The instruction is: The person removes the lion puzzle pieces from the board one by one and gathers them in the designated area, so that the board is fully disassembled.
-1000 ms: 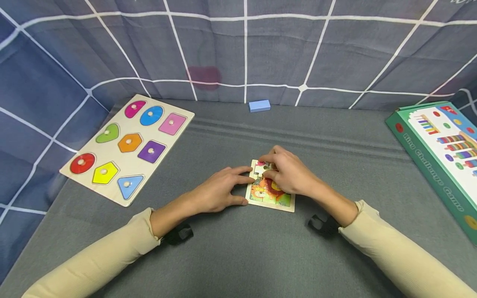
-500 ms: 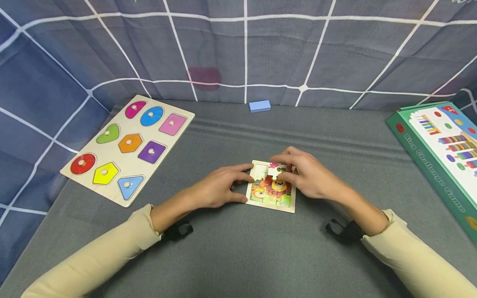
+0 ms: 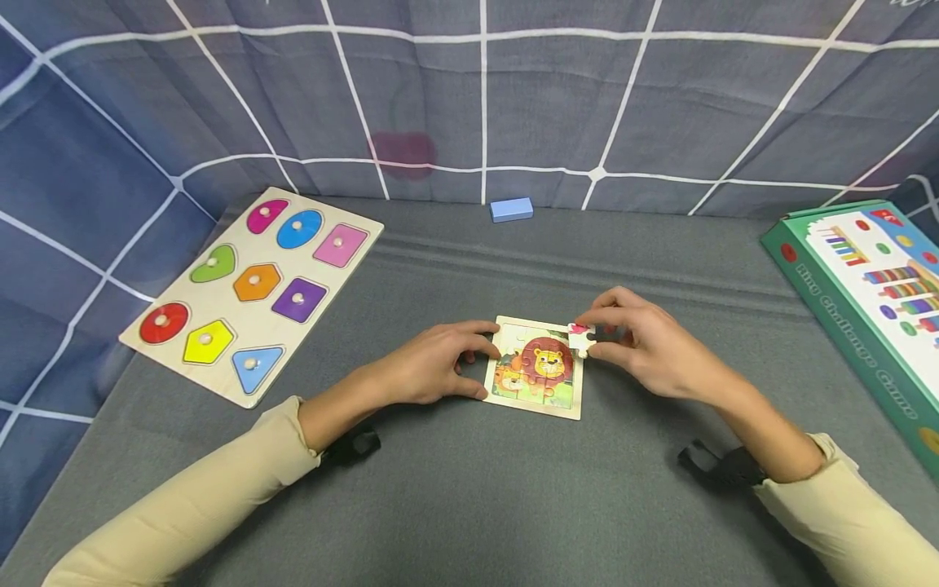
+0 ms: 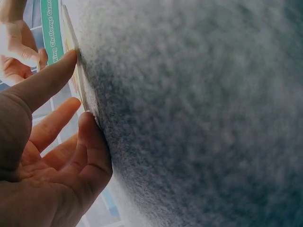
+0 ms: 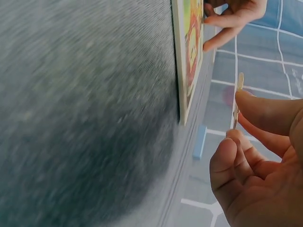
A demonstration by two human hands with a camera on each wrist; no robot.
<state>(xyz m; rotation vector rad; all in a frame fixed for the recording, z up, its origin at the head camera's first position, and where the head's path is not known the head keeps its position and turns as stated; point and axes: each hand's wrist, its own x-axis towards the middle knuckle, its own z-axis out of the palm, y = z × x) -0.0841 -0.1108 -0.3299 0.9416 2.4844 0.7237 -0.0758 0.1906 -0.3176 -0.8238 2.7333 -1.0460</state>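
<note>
A small square jigsaw puzzle (image 3: 531, 407) with a lion picture and pale wooden frame lies on the grey cloth in the head view. Against its left edge rests my left hand (image 3: 425, 367), thumb near the lower corner and fingertips near the upper one. My right hand (image 3: 649, 344) pinches a white-and-pink puzzle piece (image 3: 579, 341) between thumb and fingers, over the frame's upper right corner. In the right wrist view that puzzle piece (image 5: 240, 81) appears edge-on, raised off the board. The left wrist view shows the left thumb and fingertips (image 4: 89, 124) at the board's edge.
To the left lies a wooden shape board (image 3: 249, 399) with several knobbed coloured pieces. A blue block (image 3: 511, 209) sits at the back by the gridded cloth wall (image 3: 543, 98). A green game box (image 3: 851, 326) stands at the right.
My right hand has moved rightward from the puzzle's upper middle to its upper right corner, lifting the white-and-pink piece along. The lion picture is now uncovered. My left hand stays at the left edge.
</note>
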